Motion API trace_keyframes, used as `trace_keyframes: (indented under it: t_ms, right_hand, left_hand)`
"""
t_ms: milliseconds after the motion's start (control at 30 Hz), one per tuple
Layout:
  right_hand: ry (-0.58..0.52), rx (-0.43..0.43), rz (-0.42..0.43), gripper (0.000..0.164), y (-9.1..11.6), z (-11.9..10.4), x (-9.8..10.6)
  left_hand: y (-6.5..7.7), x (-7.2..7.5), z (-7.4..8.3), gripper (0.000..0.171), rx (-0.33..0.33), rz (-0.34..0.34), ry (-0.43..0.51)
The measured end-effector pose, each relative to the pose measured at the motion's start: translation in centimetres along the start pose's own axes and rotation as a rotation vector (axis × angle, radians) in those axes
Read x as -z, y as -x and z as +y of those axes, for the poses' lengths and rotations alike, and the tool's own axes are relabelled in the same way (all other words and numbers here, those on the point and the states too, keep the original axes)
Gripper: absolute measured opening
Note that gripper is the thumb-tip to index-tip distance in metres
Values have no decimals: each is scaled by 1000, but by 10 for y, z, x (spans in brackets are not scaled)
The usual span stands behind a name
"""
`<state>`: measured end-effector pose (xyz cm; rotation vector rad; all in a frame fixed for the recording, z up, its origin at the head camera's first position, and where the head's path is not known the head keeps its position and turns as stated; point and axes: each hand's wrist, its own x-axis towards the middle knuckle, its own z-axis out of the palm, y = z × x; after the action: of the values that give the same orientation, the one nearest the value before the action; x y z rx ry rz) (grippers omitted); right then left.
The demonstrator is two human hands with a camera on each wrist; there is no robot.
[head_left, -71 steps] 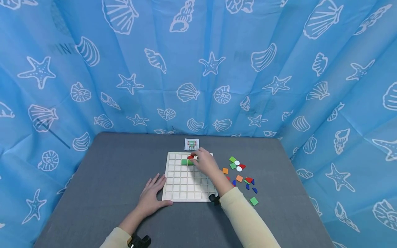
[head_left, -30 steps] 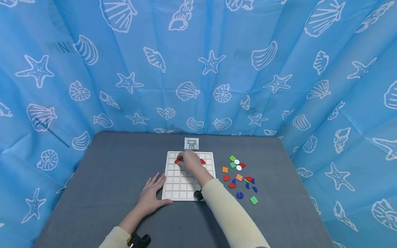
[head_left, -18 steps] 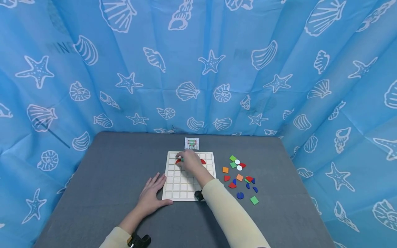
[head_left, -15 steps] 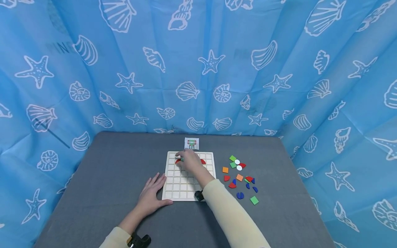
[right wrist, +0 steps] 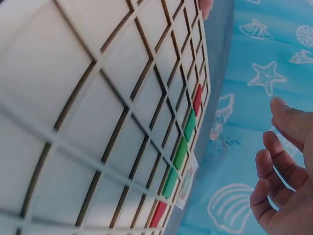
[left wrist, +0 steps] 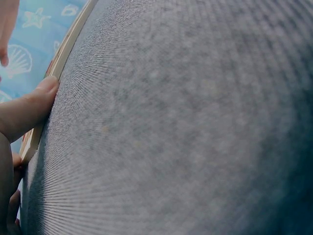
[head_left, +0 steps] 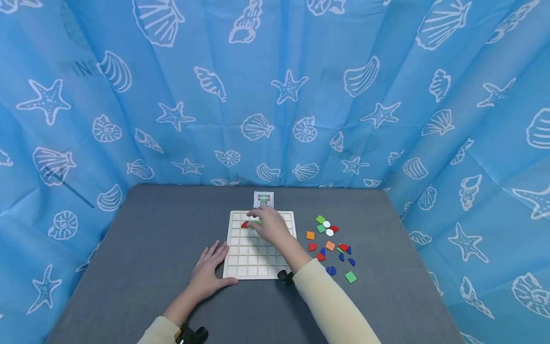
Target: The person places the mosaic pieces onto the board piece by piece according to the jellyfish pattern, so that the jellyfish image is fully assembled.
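A pale wooden grid board (head_left: 240, 270) lies on the table. My left hand (head_left: 209, 270) rests at its left side with fingers spread, the thumb (left wrist: 34, 105) along the near edge. In the right wrist view, one row near the far edge holds a red quarter-circle tile (right wrist: 197, 100), three green square tiles (right wrist: 180, 152) and another red quarter-circle tile (right wrist: 157, 214). Above that row hovers my right hand (head_left: 274, 225), fingers apart and loosely bent, nothing between them. It hides part of the row from the head view.
Behind the board lies a small picture card (head_left: 263, 198). To its right are loose tiles: orange squares (head_left: 310, 235), white discs (head_left: 329, 232), blue half-circles (head_left: 352, 262), red quarter-circles (head_left: 312, 247) and green squares (head_left: 350, 277). A blue shell-print curtain (head_left: 292, 129) hangs behind the grey table (head_left: 163, 239).
One red quarter-circle went down at the row's right end, then another at its left end. My right hand has let go of the latter and drawn up and rightward. My left hand stays put.
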<state>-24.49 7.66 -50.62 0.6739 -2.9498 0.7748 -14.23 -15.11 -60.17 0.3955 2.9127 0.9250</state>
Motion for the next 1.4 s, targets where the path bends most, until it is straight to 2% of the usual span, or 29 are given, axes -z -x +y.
trace_keyframes:
  t_ms: [333, 600, 933, 1067, 1233, 1400]
  right_hand:
    - [-46, -33, 95, 31, 28, 18, 16]
    - [-93, -125, 160, 32, 52, 42, 28]
    - [-71, -256, 212, 34, 78, 86, 33]
    - [-60, -324, 191, 38, 85, 102, 33]
    - [-44, -438, 110, 40, 89, 116, 33]
    - [-41, -474, 40, 34, 88, 125, 31]
  left_hand:
    - [0, -1, 0, 112, 3, -2, -5]
    - [0, -2, 0, 113, -7, 7, -7]
    - [-1, 0, 1, 113, -1, 2, -10]
    - [-2, 0, 2, 113, -4, -3, -17]
    - [0, -2, 2, 112, 2, -15, 3]
    - [1, -2, 1, 112, 3, 13, 4]
